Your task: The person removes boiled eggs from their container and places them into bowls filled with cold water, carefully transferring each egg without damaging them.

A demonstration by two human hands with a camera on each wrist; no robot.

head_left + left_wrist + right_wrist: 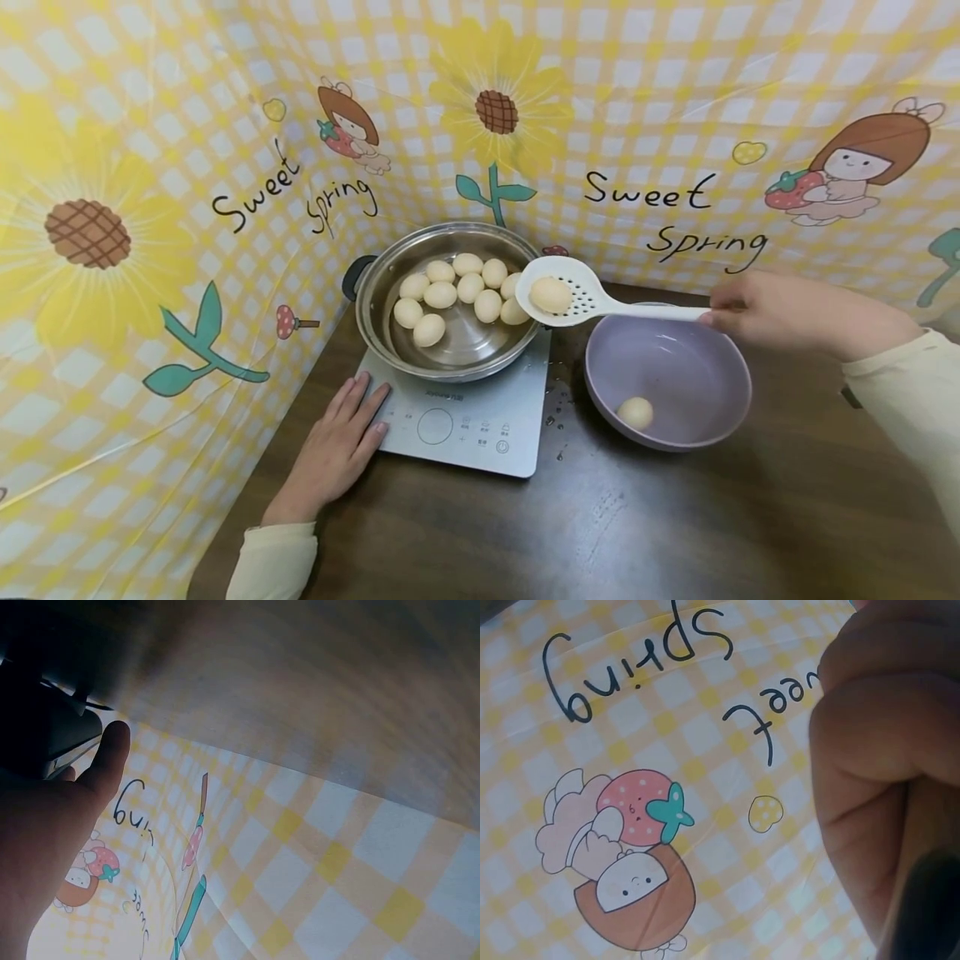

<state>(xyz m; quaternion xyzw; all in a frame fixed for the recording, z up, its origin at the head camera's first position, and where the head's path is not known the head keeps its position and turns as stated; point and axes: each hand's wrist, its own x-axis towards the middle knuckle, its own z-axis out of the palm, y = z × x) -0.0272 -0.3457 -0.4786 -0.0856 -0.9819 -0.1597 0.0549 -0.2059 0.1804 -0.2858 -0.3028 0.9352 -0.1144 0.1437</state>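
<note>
My right hand (780, 312) grips the end of a white slotted spoon (595, 302), which bears one egg (551, 295) on its perforated head. The head overlaps the right rim of a steel pot (366, 325) in the head view, while the handle passes over the back of a purple bowl (701, 379). Several pale eggs (440, 294) lie in the pot; a single egg (636, 413) lies low in the bowl. With fingers extended, my left hand (333, 446) rests at the left edge of the white induction cooker (487, 433) under the pot.
A yellow checked cloth (645, 117) with printed flowers and figures hangs behind and to the left. Water drops (553, 408) dot the dark wooden table (645, 517) between cooker and bowl. A black pot handle (357, 277) juts out at the left.
</note>
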